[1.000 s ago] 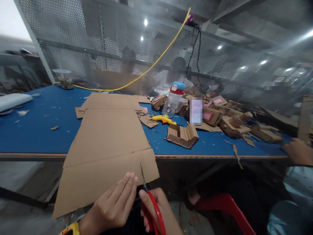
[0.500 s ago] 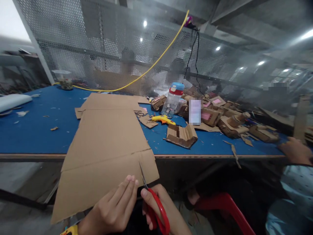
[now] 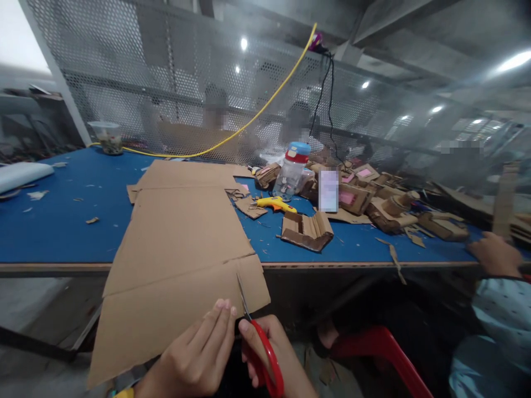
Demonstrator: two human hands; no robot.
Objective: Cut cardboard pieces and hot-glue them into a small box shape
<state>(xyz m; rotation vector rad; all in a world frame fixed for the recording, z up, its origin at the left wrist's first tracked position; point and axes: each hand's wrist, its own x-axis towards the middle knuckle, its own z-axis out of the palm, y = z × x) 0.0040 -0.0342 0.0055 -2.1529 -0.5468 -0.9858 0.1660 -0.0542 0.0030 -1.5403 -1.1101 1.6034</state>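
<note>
A large flattened cardboard sheet (image 3: pixel 178 249) lies on the blue table (image 3: pixel 53 221) and hangs over its near edge towards me. My left hand (image 3: pixel 194 356) grips the sheet's near edge, fingers pressed together on top. Just to its right, my right hand (image 3: pixel 274 359) is closed round red-handled scissors (image 3: pixel 259 340). Their blades point up and away into the cardboard's near flap, where a short cut shows.
A yellow glue gun (image 3: pixel 276 204), a clear bottle with a red and blue lid (image 3: pixel 292 171) and several folded cardboard pieces (image 3: pixel 307 231) lie to the right. A co-worker's hand (image 3: pixel 493 254) rests at the far right edge. A red stool (image 3: pixel 373 348) stands below.
The view has shifted slightly; the scissors have edged a little further into the cardboard flap. Both hands keep their grips.
</note>
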